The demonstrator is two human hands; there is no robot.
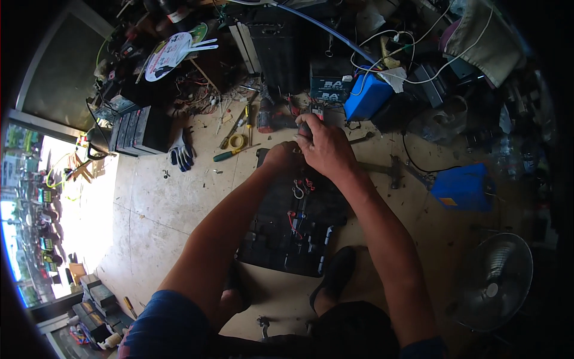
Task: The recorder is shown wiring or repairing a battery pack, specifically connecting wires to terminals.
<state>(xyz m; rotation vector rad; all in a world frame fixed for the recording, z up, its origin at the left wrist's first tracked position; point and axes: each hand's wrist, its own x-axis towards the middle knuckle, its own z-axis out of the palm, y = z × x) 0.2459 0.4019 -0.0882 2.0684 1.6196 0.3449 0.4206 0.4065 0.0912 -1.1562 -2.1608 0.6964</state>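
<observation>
A large black battery case point(278, 242) lies on the floor between my feet, with red and white wire ends point(300, 188) on its top. Over the far end of the case my two hands are close together. My right hand point(327, 148) is closed around a short dark handle point(304, 130), its thumb and forefinger pinching it; the lower part of the tool is hidden. Just left of it, my left hand point(283, 157) is a fist whose contents I cannot make out. Beyond the hands lies a red and black power drill point(266, 115).
A hammer point(394, 172) and a blue box point(460, 186) lie to the right, near a round fan point(493, 287). On the left are a glove point(182, 151), a green-handled screwdriver point(224, 157), yellow tape point(237, 141) and stacked black batteries point(140, 130). Cluttered boxes and cables line the far side.
</observation>
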